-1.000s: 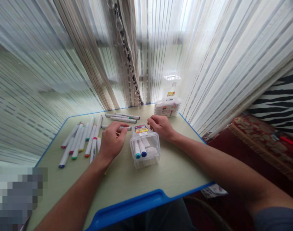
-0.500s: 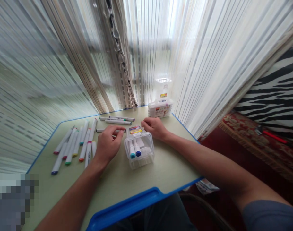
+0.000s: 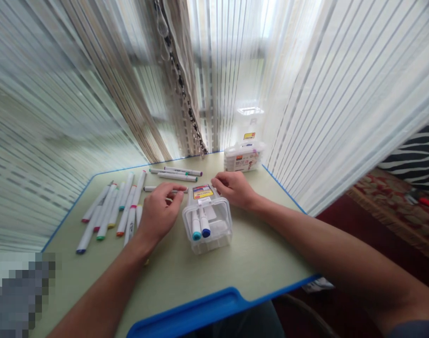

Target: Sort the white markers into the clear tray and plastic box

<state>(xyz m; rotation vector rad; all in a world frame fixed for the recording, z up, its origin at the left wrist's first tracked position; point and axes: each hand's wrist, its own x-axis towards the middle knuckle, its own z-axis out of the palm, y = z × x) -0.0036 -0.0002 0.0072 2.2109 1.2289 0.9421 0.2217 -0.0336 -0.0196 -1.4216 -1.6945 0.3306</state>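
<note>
A clear plastic case (image 3: 214, 239) rests on the table with its open side facing me. Inside it lie a marker with a teal end (image 3: 196, 230) and a marker with a dark blue end (image 3: 205, 225). My right hand (image 3: 233, 189) is closed at the far right edge of the case's labelled lid (image 3: 202, 191); its fingertips are partly hidden. Left of the case, my left hand (image 3: 162, 209) hovers over or touches a white marker (image 3: 151, 189), with thumb and index finger apart. The hand covers part of that marker.
Several white markers with coloured ends (image 3: 105, 211) lie spread at the left. Three more markers (image 3: 177, 176) lie near the back. A second clear case (image 3: 243, 159) full of markers stands at the back right, lid raised. String curtains (image 3: 288, 94) hang around the blue-edged table (image 3: 263, 281).
The view has shifted slightly, so the case and both hands sit a little farther right. My hands keep nearly the same pose, and the two markers remain in the case.
</note>
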